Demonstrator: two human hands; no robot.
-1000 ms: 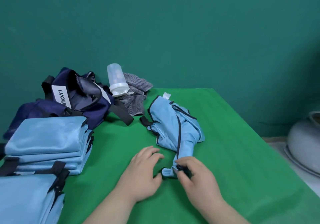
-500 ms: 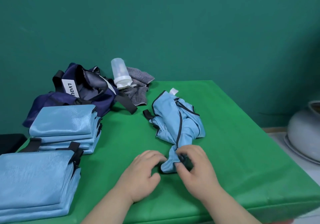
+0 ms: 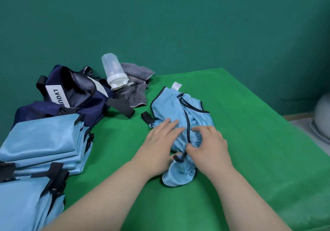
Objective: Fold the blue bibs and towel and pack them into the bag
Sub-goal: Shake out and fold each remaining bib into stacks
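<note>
Nearest, at lower left, a near stack (image 3: 26, 200) of folded blue bibs was noted at the front corner of the table (image 3: 259, 150), with a second stack (image 3: 44, 138) just behind it. The crumpled bib (image 3: 196, 121) was found mid-table, lying bunched on the green cover. The left hand (image 3: 161, 141) was laid flat on the bib's left side, fingers straight and pressing. The right hand (image 3: 209, 146) was seen with fingers curled, thumb and fingertips gathering a bunch of fabric beside the dark trim. The fabric was judged thin, light, limp and somewhat slick; no fold would be kept unless pinned. Hold was judged best taken at the bound dark edge or the strap tab (image 3: 145, 116), where the cloth looked firmer. Open room was noted to the right of the bib; the right table edge lay well apart, a blurred grey object (image 3: 321, 120) beyond it. Farther back, the open navy bag (image 3: 80, 96) was recorded behind the stacks, a grey striped towel (image 3: 137, 89) unfolded beside it, a clear bottle (image 3: 114, 70) tipped against both. The far side was closed by the wall (image 3: 178, 25)
</note>
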